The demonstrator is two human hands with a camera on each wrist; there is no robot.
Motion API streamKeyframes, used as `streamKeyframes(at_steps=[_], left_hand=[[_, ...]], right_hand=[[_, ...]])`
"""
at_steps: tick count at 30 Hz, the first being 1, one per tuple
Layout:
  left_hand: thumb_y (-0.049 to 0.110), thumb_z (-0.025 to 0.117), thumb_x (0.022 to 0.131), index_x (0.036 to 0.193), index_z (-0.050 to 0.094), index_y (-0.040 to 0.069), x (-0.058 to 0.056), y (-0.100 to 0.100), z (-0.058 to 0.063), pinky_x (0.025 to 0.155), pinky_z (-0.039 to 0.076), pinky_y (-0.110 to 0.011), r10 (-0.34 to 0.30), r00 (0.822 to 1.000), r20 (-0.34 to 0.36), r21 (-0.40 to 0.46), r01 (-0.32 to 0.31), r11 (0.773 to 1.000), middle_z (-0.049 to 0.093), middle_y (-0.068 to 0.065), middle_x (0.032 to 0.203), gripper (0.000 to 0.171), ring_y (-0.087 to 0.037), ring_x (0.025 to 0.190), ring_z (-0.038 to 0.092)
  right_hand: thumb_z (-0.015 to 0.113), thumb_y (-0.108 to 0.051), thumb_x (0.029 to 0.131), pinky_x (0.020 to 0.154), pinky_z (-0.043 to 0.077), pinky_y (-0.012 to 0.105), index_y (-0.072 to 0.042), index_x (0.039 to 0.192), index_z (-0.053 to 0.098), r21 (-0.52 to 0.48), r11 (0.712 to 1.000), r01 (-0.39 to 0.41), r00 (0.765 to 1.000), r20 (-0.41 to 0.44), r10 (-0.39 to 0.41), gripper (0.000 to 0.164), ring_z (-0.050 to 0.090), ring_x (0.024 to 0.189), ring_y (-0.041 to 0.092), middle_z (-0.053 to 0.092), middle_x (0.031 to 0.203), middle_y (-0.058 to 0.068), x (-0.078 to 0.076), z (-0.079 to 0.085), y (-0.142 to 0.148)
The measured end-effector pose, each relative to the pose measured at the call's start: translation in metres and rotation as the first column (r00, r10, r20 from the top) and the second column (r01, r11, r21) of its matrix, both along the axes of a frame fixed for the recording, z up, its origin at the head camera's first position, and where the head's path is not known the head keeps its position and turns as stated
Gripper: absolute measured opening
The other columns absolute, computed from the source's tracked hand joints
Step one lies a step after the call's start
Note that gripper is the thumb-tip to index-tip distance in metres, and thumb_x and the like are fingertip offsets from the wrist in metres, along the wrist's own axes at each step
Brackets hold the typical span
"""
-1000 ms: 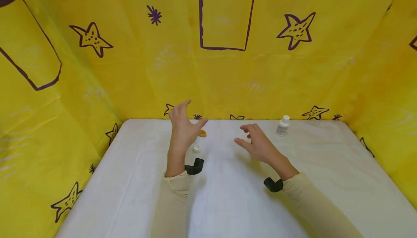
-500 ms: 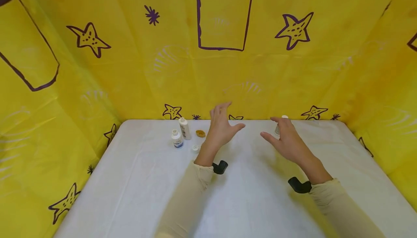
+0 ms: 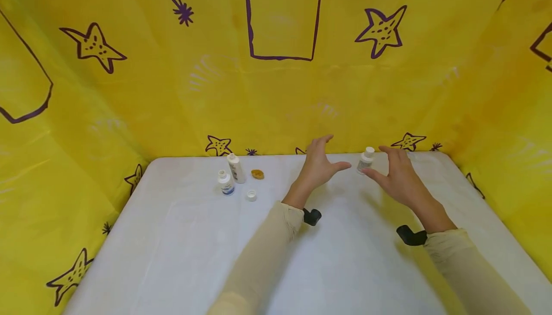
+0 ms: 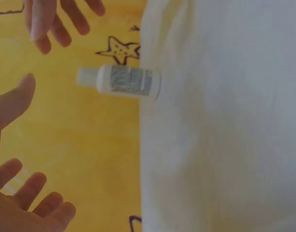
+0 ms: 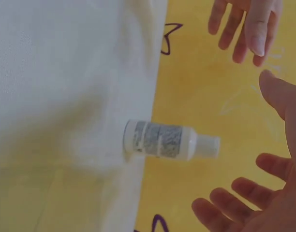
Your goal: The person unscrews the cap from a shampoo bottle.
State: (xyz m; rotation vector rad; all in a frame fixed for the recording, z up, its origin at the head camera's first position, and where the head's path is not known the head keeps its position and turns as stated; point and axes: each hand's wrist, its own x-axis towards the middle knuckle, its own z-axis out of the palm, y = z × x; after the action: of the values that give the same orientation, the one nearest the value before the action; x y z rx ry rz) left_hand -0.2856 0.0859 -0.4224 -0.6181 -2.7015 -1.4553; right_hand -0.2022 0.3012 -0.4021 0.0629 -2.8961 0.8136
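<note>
A small white bottle with a white cap (image 3: 365, 159) and a grey printed label stands near the back edge of the table, between my two hands. My left hand (image 3: 318, 167), thumb and fingers spread, is in the air to the left of it. On its other side my right hand (image 3: 397, 177) is also spread, its thumb overlapping the bottle's lower part in the head view. Both wrist views show the same bottle (image 4: 128, 80) upright on the cloth, with fingers (image 5: 254, 193) apart from it. Neither hand holds anything.
Left of the hands stand an uncapped white bottle (image 3: 226, 183) with a blue-marked label and a taller white bottle (image 3: 236, 168). A white cap (image 3: 251, 195) and a small orange-brown object (image 3: 257, 174) lie beside them. Yellow patterned fabric (image 3: 276, 99) walls the white-covered table (image 3: 181, 248).
Both hands have moved right, the left one away from the two bottles it was hiding, and now stand on either side of the capped bottle. The head view has shifted slightly.
</note>
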Motion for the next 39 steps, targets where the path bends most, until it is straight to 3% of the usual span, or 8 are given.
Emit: streamKeyframes(at_steps=[9, 17, 22, 29, 34, 39], left_hand=[[0.033, 0.085, 0.084, 0.15, 0.046, 0.017, -0.009, 0.041, -0.019, 0.112, 0.048, -0.037, -0.028, 0.997, 0.069, 0.158, 0.017, 0.987, 0.051, -0.003, 0.148, 0.078, -0.025, 0.136, 0.052], [0.03, 0.084, 0.085, 0.146, 0.05, 0.011, -0.015, 0.069, -0.034, 0.106, 0.052, -0.038, -0.015, 0.981, 0.196, 0.222, -0.029, 0.975, 0.058, -0.008, 0.145, 0.073, -0.029, 0.131, 0.058], [0.03, 0.084, 0.085, 0.149, 0.05, 0.011, -0.014, 0.079, -0.038, 0.106, 0.052, -0.038, -0.013, 0.965, 0.263, 0.183, -0.037, 0.982, 0.059, -0.006, 0.148, 0.075, -0.027, 0.133, 0.059], [0.028, 0.083, 0.086, 0.14, 0.061, 0.011, -0.011, 0.085, -0.038, 0.101, 0.054, -0.036, -0.053, 0.97, 0.238, 0.147, 0.018, 0.989, 0.066, -0.005, 0.139, 0.061, -0.027, 0.125, 0.063], [0.022, 0.085, 0.084, 0.128, 0.066, 0.007, -0.008, 0.087, -0.039, 0.088, 0.056, -0.026, -0.038, 0.973, 0.229, 0.185, -0.005, 0.983, 0.072, -0.008, 0.126, 0.05, -0.024, 0.108, 0.07], [0.021, 0.084, 0.084, 0.118, 0.067, 0.006, -0.005, 0.088, -0.039, 0.083, 0.057, -0.023, -0.009, 0.971, 0.237, 0.162, -0.031, 0.986, 0.073, -0.009, 0.116, 0.041, -0.021, 0.099, 0.072]], right_hand=[[0.055, -0.051, 0.102, 0.099, 0.049, 0.064, 0.007, 0.155, 0.026, -0.058, 0.997, 0.045, 0.998, 0.038, -0.043, 0.084, 0.048, 0.127, 0.052, 0.035, 0.149, 0.035, -0.018, -0.01, 0.018], [0.056, -0.043, 0.104, 0.1, 0.051, 0.059, 0.006, 0.155, 0.031, -0.146, 0.988, 0.043, 0.997, 0.075, -0.032, 0.075, 0.054, 0.125, 0.047, 0.042, 0.15, 0.032, -0.039, -0.009, 0.012], [0.056, -0.035, 0.105, 0.095, 0.054, 0.056, 0.007, 0.155, 0.031, -0.149, 0.989, 0.026, 0.998, 0.062, -0.017, 0.07, 0.058, 0.12, 0.046, 0.045, 0.149, 0.031, -0.047, -0.013, 0.008], [0.059, -0.028, 0.104, 0.088, 0.056, 0.051, 0.008, 0.144, 0.046, -0.15, 0.988, 0.025, 0.999, 0.024, -0.022, 0.055, 0.062, 0.11, 0.042, 0.052, 0.135, 0.028, -0.046, -0.014, 0.007], [0.063, -0.025, 0.102, 0.084, 0.055, 0.046, 0.005, 0.126, 0.057, -0.13, 0.99, 0.05, 0.999, -0.005, -0.051, 0.039, 0.064, 0.102, 0.038, 0.061, 0.119, 0.023, -0.045, -0.016, 0.006], [0.061, -0.023, 0.103, 0.086, 0.053, 0.049, 0.006, 0.124, 0.06, -0.1, 0.993, 0.055, 0.998, -0.017, -0.057, 0.036, 0.062, 0.1, 0.037, 0.064, 0.116, 0.025, -0.043, -0.017, 0.005]])
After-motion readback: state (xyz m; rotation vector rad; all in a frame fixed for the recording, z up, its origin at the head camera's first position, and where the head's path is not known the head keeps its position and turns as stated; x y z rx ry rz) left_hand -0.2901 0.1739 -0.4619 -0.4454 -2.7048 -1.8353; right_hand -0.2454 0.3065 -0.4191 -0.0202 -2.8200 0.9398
